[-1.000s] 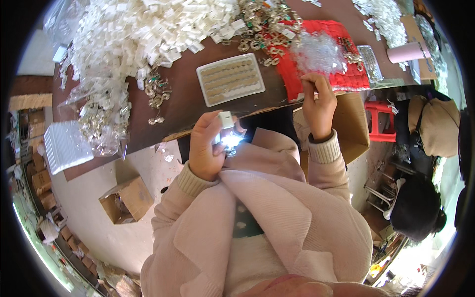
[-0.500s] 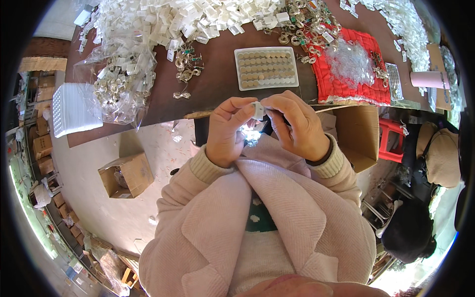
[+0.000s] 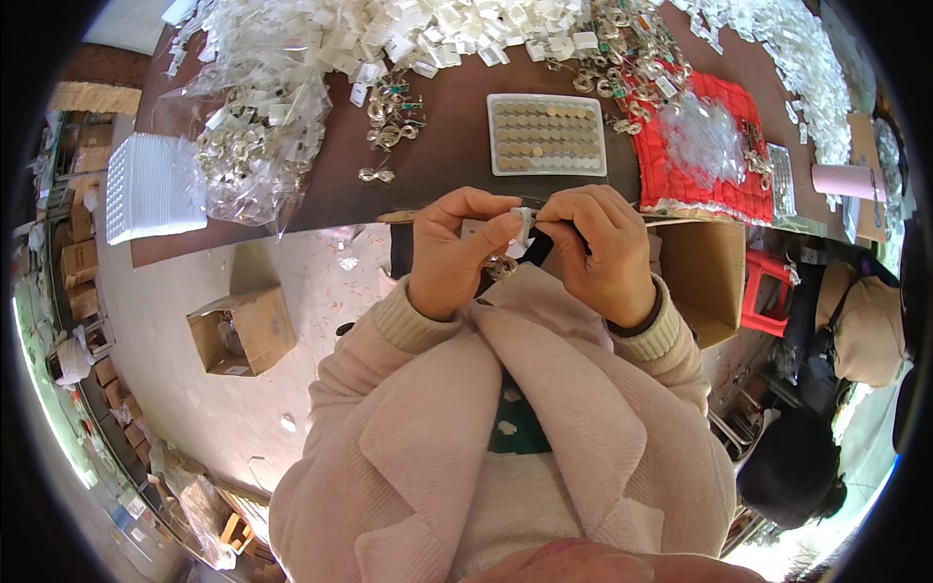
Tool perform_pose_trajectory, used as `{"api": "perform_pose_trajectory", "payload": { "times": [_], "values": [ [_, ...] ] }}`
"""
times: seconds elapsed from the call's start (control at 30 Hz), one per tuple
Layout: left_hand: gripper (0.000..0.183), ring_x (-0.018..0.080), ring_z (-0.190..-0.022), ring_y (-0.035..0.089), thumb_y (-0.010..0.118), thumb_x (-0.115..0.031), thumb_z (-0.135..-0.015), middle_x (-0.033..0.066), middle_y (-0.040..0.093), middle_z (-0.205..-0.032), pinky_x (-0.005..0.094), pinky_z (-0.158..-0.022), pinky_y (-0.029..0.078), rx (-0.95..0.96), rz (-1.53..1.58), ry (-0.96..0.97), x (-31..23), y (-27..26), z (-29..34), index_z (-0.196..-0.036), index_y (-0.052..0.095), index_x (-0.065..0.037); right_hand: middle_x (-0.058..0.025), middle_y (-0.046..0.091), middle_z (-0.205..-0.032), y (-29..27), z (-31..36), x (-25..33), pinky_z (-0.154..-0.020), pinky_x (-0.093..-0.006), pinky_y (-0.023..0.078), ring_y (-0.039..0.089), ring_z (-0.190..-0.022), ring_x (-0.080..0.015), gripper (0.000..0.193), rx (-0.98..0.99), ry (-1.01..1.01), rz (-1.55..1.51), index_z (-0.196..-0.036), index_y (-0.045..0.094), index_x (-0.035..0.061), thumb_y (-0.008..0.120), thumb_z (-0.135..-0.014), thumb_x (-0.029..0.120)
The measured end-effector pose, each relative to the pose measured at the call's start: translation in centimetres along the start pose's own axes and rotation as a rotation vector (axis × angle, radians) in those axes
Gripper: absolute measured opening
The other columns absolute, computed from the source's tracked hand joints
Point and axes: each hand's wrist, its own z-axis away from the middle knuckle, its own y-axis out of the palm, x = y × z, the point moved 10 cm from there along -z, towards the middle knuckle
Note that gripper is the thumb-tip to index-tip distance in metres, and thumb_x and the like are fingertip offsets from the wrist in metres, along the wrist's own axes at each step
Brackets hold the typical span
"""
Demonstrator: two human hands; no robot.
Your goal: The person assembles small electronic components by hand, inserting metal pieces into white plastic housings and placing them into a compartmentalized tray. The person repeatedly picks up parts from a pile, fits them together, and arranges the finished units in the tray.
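My left hand (image 3: 455, 251) pinches a small white battery box (image 3: 526, 220) between thumb and fingers, held up just off the table's near edge. Below it hangs a coil of thin string-light wire (image 3: 500, 266), unlit. My right hand (image 3: 604, 255) is closed, its thumb and fingertips pressed together against the box's right side. Whatever small piece they pinch there is hidden. Beyond my hands lies a white tray (image 3: 498, 167) with rows of button cells (image 3: 544, 136), some shinier than others.
White plastic boxes (image 3: 389, 29) are heaped along the table's back. Several wire coils (image 3: 389, 121), a clear bag (image 3: 258, 155), stacked white trays (image 3: 155, 189) and a red cloth (image 3: 661, 175) bearing clear plastic bits lie around. Cartons (image 3: 262, 335) and a red stool (image 3: 766, 291) stand below.
The string light was glowing brightly and is now dark. Both hands have shifted slightly to the right, still at the box. The view has turned a little.
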Motion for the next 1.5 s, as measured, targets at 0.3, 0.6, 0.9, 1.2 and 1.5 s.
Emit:
{"api": "perform_pose_trajectory", "payload": {
  "times": [0.3,0.6,0.9,1.2,1.5],
  "values": [
    [0.012,0.0082,-0.064,0.057,0.065,-0.007,-0.093,0.0039,0.065,-0.080,0.0178,-0.051,0.042,-0.151,0.177,-0.116,-1.5,-3.1,1.4,-0.104,0.064,-0.001,-0.0099,0.068,-0.090,3.9,-0.6,0.1,-0.068,-0.0330,0.053,0.066,-0.075,-0.0246,0.022,0.012,0.079,-0.270,-0.098,0.066,0.0022,0.074,-0.079,-0.004],
    [0.025,0.0151,-0.063,0.056,0.079,-0.011,-0.083,0.0074,0.063,-0.076,0.0259,-0.057,0.044,-0.514,-1.323,0.508,-12.4,-8.9,1.9,-0.104,0.071,0.000,-0.0105,0.068,-0.096,5.5,-0.5,-0.6,-0.066,-0.0268,0.052,0.067,-0.076,-0.0176,0.022,0.042,0.163,-0.324,-0.103,0.066,0.0009,0.072,-0.084,-0.006],
    [0.014,0.0228,-0.062,0.059,0.078,-0.004,-0.079,0.0095,0.063,-0.075,0.0319,-0.057,0.046,-0.406,-1.317,0.638,-12.0,-4.9,2.3,-0.092,0.073,-0.004,-0.0099,0.069,-0.102,5.5,-1.1,-2.9,-0.078,-0.0277,0.053,0.066,-0.087,-0.0155,0.020,-0.035,0.262,-0.350,-0.108,0.066,-0.0008,0.069,-0.088,-0.004],
    [0.011,0.0113,-0.066,0.056,0.077,0.002,-0.082,0.0052,0.065,-0.078,0.0257,-0.059,0.044,-0.423,-1.003,0.626,-10.1,-3.8,1.4,-0.092,0.074,-0.001,-0.0132,0.067,-0.111,9.7,-1.4,-7.1,-0.085,-0.0288,0.055,0.068,-0.099,-0.0182,0.039,-0.092,0.557,-0.815,-0.127,0.053,-0.0056,0.068,-0.093,0.007],
    [0.015,0.0106,-0.072,0.060,0.077,0.005,-0.081,0.0059,0.068,-0.087,0.0237,-0.063,0.047,-0.181,-0.887,0.557,-8.0,-3.0,0.8,-0.094,0.074,0.001,-0.0133,0.067,-0.110,11.8,-2.2,-6.6,-0.083,-0.0296,0.057,0.069,-0.099,-0.0209,0.035,0.012,0.697,-1.229,-0.130,0.051,-0.0038,0.061,-0.098,0.008]
  ]
}}
